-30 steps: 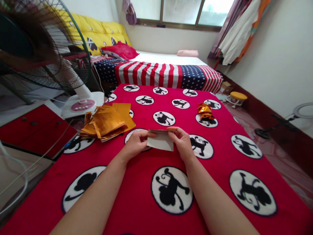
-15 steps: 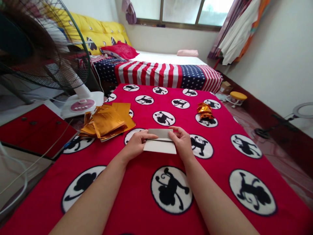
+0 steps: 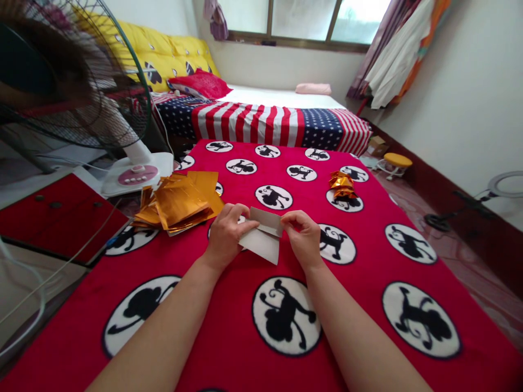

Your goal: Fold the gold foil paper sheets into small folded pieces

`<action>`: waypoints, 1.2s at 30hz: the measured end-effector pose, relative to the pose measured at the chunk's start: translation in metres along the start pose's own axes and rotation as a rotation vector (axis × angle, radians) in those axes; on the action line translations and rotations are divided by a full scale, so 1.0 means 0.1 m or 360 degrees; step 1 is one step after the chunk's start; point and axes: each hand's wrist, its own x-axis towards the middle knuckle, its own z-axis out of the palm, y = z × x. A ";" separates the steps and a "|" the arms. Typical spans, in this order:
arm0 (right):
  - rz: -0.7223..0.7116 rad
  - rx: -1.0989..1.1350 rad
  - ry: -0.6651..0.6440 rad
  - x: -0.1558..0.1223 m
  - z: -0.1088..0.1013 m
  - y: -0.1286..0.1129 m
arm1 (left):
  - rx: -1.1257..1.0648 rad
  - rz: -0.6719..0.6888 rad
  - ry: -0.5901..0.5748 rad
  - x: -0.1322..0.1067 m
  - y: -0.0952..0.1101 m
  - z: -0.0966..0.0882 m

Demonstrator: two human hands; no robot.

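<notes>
Head view: the left hand [image 3: 223, 233] grips the left end of the folded paper [image 3: 263, 246] over the red blanket's [image 3: 229, 332] middle; the right hand [image 3: 304, 238] pinches its right edge. Folding seems underway; creasing further likely calls for aligned edges.

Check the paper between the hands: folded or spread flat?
Folded, at least partly: between left hand and right hand, the paper shows a greyer upper panel and a paler lower one, divided by an edge.
</notes>
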 end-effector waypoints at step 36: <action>-0.0209 -0.0563 -0.1052 0.12 -0.27 -0.05 | -0.0856 -0.0285 -0.0503 -0.03 -0.20 -0.03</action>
